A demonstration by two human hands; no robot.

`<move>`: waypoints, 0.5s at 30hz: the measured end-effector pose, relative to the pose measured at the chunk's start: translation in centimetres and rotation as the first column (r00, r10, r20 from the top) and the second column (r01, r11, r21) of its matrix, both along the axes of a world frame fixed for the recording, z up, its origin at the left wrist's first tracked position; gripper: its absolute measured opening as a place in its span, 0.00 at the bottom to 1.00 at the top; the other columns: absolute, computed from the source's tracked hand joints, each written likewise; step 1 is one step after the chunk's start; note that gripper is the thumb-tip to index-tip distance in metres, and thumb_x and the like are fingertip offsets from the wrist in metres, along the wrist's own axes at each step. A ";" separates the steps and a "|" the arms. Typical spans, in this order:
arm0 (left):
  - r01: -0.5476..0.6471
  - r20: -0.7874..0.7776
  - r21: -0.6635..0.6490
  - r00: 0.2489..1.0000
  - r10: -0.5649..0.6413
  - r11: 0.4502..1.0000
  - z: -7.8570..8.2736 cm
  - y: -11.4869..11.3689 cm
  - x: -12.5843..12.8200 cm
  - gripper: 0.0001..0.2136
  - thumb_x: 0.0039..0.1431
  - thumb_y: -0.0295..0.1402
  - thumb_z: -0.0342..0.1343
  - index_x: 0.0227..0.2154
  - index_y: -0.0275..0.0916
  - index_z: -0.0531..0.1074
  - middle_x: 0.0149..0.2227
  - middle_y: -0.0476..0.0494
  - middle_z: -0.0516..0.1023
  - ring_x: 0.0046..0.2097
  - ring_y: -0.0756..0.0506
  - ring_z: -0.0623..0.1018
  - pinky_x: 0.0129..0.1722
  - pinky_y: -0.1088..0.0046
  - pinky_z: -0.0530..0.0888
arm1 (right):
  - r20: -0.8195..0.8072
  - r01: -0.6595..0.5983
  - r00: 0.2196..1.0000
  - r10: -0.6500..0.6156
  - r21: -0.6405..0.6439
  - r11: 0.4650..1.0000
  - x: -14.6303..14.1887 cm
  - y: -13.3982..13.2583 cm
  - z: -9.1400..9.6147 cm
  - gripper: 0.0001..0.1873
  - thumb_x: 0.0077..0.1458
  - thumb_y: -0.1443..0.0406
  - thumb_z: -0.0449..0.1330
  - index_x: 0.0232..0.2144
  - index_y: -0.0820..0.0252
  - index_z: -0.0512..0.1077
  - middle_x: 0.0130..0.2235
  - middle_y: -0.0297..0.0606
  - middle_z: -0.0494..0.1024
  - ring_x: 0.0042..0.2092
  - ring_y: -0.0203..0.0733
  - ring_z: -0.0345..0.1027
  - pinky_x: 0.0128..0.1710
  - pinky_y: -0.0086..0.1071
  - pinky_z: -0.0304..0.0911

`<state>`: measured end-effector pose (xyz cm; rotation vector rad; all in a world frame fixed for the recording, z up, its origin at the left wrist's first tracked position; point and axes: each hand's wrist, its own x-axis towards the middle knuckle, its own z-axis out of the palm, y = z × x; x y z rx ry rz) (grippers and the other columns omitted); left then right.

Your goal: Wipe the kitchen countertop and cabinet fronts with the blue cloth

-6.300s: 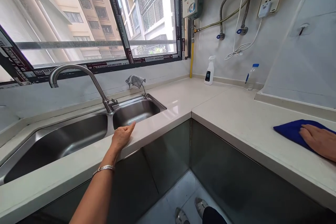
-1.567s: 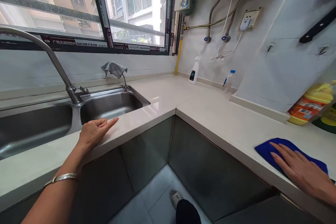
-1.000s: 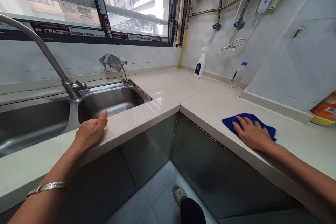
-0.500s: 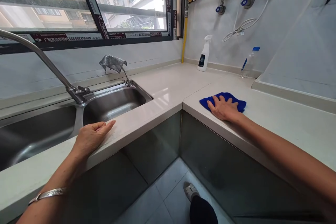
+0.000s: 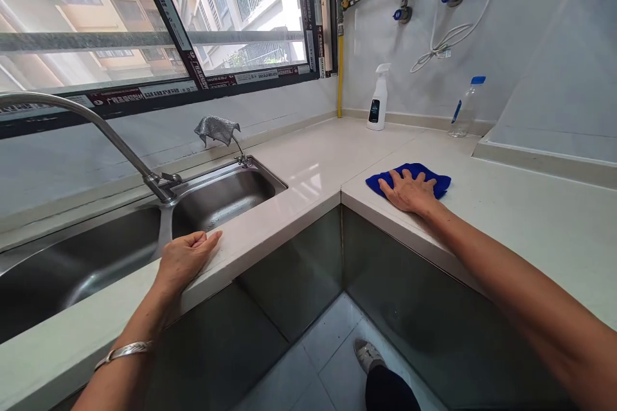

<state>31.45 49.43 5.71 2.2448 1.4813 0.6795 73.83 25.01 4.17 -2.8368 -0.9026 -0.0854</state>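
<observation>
Near the inner corner of the worktop (image 5: 530,225), short of the white spray bottle (image 5: 378,101), palming the blue cloth (image 5: 440,185) with the right hand (image 5: 409,195), with grip unclenched and splayed wide! Beside the sink (image 5: 166,223), resting the left hand (image 5: 186,261) on the worktop edge, with grip curled into a loose fist.

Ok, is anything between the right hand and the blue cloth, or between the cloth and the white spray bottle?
Nothing visible stands in the way: the right hand rests with fingers spread on the blue cloth, and only countertop shows between the cloth and the white spray bottle.
</observation>
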 end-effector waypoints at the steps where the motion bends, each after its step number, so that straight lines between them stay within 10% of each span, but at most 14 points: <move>1: 0.003 0.004 0.008 1.000 -0.003 1.000 0.0 0.1 0.0 0.26 0.49 0.59 0.49 0.19 0.40 0.49 0.21 0.53 0.49 0.26 0.50 0.54 0.30 0.69 0.53 | 0.008 -0.013 1.000 0.013 0.021 1.000 0.0 -0.1 -0.1 0.43 0.65 0.41 0.32 0.70 0.58 0.56 0.71 0.54 0.57 0.68 0.77 0.52 0.62 0.72 0.53; 15: 0.035 -0.073 0.086 0.997 -0.028 0.996 -1.5 1.8 -0.3 0.23 0.52 0.56 0.46 0.18 0.42 0.54 0.19 0.50 0.58 0.26 0.47 0.60 0.31 0.67 0.55 | -0.015 -0.158 0.987 0.158 -0.015 0.987 -1.5 -3.8 -1.1 0.40 0.66 0.42 0.31 0.73 0.47 0.50 0.75 0.37 0.51 0.74 0.66 0.44 0.67 0.73 0.48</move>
